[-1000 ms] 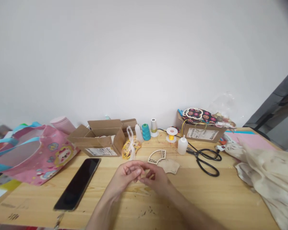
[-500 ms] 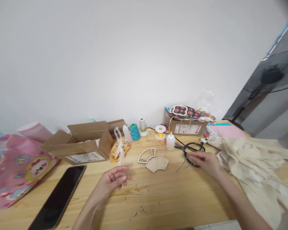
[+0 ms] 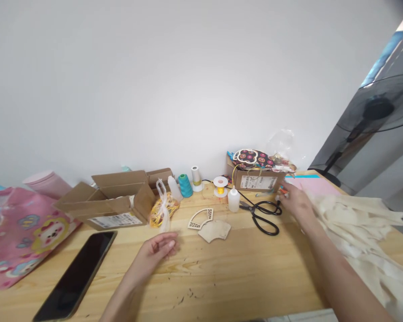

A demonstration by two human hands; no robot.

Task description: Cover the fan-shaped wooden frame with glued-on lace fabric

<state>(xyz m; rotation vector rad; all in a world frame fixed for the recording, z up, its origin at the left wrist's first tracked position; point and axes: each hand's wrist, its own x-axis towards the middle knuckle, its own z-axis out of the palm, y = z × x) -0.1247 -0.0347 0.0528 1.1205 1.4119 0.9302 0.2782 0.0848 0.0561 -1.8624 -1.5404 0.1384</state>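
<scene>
My left hand (image 3: 157, 249) rests low over the wooden table (image 3: 242, 277), fingers loosely curled, and I cannot make out anything in them. Just beyond it lie a wooden lattice cutout (image 3: 200, 218) and a beige fan-shaped piece (image 3: 216, 230). My right hand (image 3: 295, 202) reaches far right, past the black scissors (image 3: 263, 213), to a small red and white thing (image 3: 281, 191) beside a cardboard box (image 3: 258, 181). Its fingertips are at that thing; whether they grip it is hidden.
A dark phone (image 3: 77, 273) lies at the front left beside a pink bag (image 3: 18, 235). An open cardboard box (image 3: 110, 205), a bagged yellow bundle (image 3: 163, 208), thread spools (image 3: 186, 185), a glue bottle (image 3: 233, 200) stand at the back. Cream fabric (image 3: 359, 228) is heaped right.
My hands were together at the centre; the right hand swept right over the scissors and on to the box's corner. The left hand stayed near the middle. The view swung right.
</scene>
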